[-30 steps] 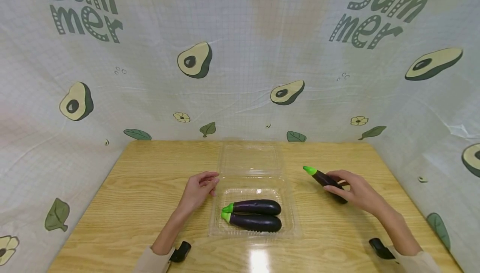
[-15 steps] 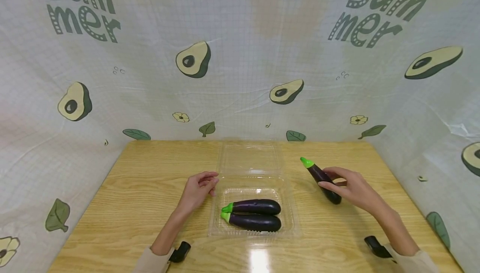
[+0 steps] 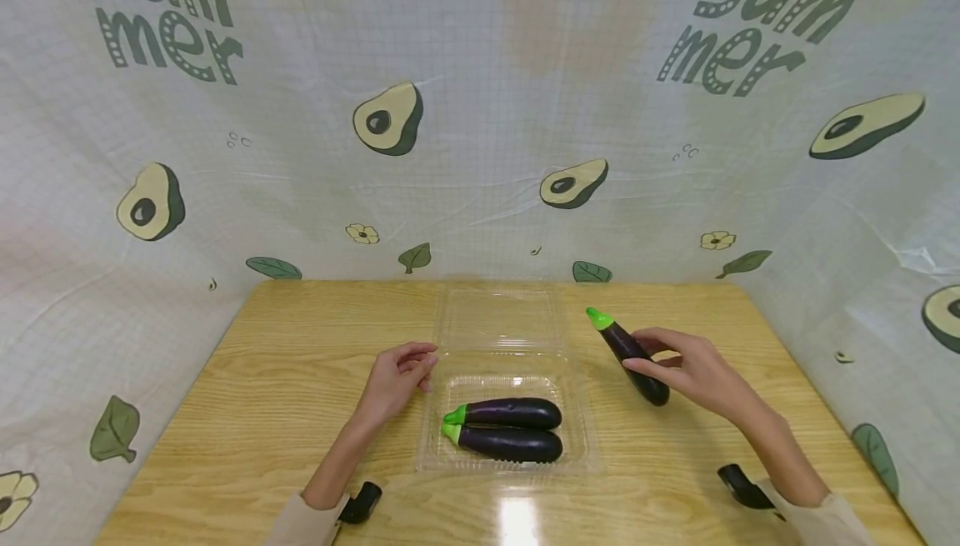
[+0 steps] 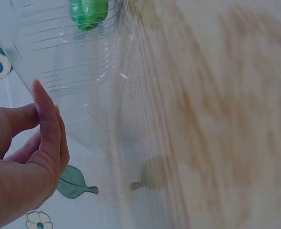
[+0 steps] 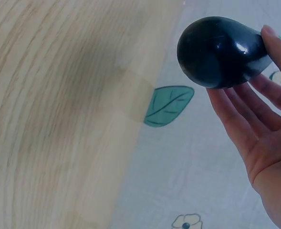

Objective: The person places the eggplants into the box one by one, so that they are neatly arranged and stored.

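Observation:
My right hand (image 3: 693, 367) grips a dark purple eggplant (image 3: 628, 350) with a bright green stem end, thumb on one side and fingers on the other. It is tilted above the table, stem pointing away and left; the right wrist view shows its rounded end (image 5: 221, 52). A clear plastic clamshell box (image 3: 581, 438) lies with its lid (image 3: 498, 313) folded back. Two similar eggplants (image 3: 513, 413) lie side by side in its tray, stems to the left. My left hand (image 3: 397, 375) stays at the box's left edge, fingers loosely bent, fingertips (image 4: 37, 88) right at the plastic rim.
The light wooden table (image 3: 300, 346) carries everything. A whitish cloth (image 3: 480, 112) printed with avocados, leaves and lettering hangs behind and along both sides. Black wrist cameras are strapped on both forearms.
My right hand has lifted the eggplant and carried it left and slightly away, turning its stem end farther from me. My left hand, the box and its two eggplants keep their places.

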Demonstrator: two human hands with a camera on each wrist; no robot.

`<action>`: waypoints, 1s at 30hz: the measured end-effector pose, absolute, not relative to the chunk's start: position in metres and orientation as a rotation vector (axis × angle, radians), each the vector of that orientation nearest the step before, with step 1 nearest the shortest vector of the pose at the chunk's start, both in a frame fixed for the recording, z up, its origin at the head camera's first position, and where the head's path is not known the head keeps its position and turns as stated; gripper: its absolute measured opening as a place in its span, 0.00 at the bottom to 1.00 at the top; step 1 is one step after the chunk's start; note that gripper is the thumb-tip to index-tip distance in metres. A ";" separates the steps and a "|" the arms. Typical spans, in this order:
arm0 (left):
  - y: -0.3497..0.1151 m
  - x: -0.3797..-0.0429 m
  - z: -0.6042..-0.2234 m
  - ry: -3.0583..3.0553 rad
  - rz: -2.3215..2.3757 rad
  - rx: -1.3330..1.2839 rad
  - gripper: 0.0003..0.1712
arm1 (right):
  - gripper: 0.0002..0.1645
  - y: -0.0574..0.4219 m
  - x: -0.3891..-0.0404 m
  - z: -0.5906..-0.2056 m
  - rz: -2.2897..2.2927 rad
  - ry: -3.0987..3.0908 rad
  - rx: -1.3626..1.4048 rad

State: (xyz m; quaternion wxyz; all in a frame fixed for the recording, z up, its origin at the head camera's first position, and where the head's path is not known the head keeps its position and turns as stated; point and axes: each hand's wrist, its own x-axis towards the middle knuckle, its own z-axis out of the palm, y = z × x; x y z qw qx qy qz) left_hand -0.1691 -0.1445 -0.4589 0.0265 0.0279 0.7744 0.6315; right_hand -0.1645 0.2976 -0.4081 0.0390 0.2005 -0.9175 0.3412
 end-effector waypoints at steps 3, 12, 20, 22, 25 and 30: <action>-0.144 -0.169 -0.460 2.406 1.948 0.089 0.16 | 0.22 0.293 -0.165 -0.406 1.052 -2.814 0.621; -0.145 -0.169 -0.462 2.432 1.938 0.103 0.18 | 0.23 0.276 -0.167 -0.398 1.062 -2.804 0.682; -0.144 -0.169 -0.459 2.423 1.934 0.098 0.17 | 0.22 0.260 -0.172 -0.392 1.114 -2.799 0.765; -0.145 -0.169 -0.460 2.434 1.931 0.102 0.17 | 0.22 0.255 -0.173 -0.391 1.114 -2.796 0.785; -0.145 -0.169 -0.460 2.441 1.930 0.105 0.17 | 0.22 0.247 -0.175 -0.389 1.102 -2.789 0.814; -0.144 -0.169 -0.458 2.420 1.937 0.089 0.17 | 0.23 0.236 -0.177 -0.389 1.080 -2.781 0.856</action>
